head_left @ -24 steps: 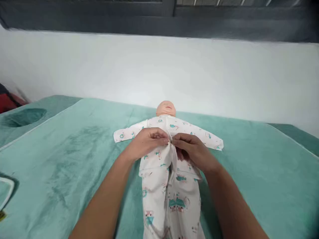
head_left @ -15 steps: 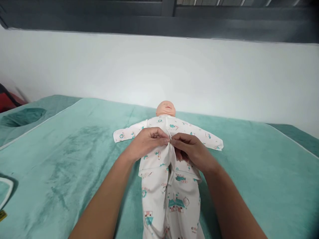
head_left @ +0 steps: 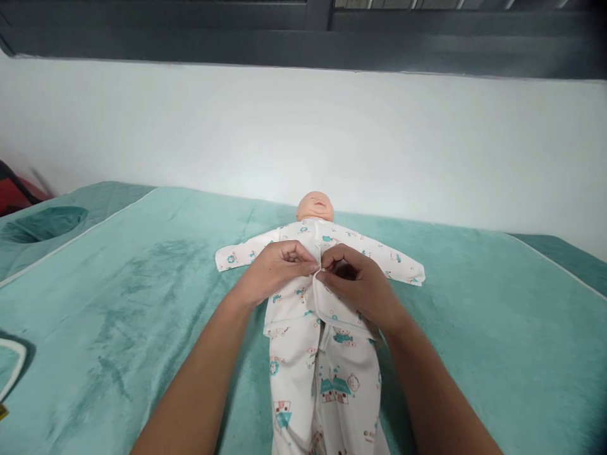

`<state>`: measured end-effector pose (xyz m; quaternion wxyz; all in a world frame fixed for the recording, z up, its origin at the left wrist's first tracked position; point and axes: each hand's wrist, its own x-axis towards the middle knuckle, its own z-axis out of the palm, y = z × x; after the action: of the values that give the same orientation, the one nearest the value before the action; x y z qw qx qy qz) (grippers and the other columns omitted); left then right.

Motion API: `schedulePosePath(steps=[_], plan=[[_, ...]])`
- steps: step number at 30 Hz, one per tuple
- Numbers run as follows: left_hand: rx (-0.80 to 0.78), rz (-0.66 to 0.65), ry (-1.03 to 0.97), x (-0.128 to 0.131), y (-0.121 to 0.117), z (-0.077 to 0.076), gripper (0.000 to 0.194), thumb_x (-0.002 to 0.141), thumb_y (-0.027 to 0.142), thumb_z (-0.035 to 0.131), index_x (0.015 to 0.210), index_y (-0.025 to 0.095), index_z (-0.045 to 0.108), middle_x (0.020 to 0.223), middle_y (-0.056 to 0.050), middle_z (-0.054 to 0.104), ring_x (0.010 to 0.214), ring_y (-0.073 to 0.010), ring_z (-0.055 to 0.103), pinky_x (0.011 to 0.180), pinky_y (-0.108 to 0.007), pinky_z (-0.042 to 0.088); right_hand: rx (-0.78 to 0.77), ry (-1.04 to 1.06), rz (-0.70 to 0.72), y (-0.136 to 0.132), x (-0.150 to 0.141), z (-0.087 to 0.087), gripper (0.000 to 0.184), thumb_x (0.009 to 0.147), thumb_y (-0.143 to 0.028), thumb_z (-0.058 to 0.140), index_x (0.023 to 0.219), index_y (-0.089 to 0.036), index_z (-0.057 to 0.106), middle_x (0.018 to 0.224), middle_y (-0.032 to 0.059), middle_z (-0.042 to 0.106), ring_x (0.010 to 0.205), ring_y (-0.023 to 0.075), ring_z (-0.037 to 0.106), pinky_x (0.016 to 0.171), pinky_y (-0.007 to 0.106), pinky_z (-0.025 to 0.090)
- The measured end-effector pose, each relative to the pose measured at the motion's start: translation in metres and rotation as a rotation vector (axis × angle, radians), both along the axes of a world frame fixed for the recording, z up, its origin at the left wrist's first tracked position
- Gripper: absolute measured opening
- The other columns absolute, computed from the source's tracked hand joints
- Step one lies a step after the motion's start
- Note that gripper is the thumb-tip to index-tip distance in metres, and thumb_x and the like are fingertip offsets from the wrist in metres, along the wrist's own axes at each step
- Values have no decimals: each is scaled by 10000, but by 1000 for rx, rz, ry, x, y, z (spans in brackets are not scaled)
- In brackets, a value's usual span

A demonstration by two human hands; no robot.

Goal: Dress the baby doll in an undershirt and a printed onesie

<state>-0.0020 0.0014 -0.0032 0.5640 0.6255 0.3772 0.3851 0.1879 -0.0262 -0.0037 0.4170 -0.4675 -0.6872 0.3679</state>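
A baby doll [head_left: 315,206] lies on its back, its head toward the wall and its sleeves spread to both sides. It wears a white printed shirt [head_left: 294,309] with a front opening, and matching trousers [head_left: 294,379]. Over the chest, my left hand [head_left: 283,268] pinches the shirt's front edge between thumb and fingers. My right hand [head_left: 355,278] grips the other front edge, its thumb and index fingertip close against the left fingertips. Any fastener between the fingertips is hidden. Below the hands the right flap hangs over the left one.
A teal plush cover [head_left: 142,303] spreads under the doll, up to a white wall [head_left: 237,133]. A white curved object [head_left: 14,363] lies at the left edge. Something red and black [head_left: 14,189] stands at the far left. A dark frame [head_left: 190,41] runs above the wall.
My right hand has shifted slightly left, its index finger lifting into an arch. The right flap's edge has moved left and now lies flatter over the front. My left hand has barely moved.
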Motion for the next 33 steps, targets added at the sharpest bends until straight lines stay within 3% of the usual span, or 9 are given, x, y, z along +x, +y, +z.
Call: schedulePosePath(steps=[9, 17, 33], plan=[[80, -14, 107, 3, -2, 0, 143, 763, 268, 684, 856, 196, 603, 763, 25, 593, 709, -101, 541, 614, -214, 397, 36, -57, 5, 5, -5, -13, 144, 796, -250, 653, 851, -222, 523, 790, -29, 524, 676, 116, 444, 620, 262, 371], [100, -51, 136, 1, -1, 0, 198, 722, 131, 590, 906, 205, 590, 806, 19, 581, 746, -110, 546, 616, -220, 393, 11, -96, -12, 5, -5, -9, 189, 755, -228, 677, 837, -230, 507, 746, -51, 464, 654, 110, 407, 598, 254, 342], [91, 10, 63, 5, -2, -3, 169, 651, 128, 553, 801, 197, 515, 693, 51, 482, 616, -77, 430, 545, -210, 313, -63, -47, 83, 6, 0, -3, 131, 776, -251, 645, 857, -220, 546, 778, -25, 506, 685, 126, 431, 615, 266, 340]])
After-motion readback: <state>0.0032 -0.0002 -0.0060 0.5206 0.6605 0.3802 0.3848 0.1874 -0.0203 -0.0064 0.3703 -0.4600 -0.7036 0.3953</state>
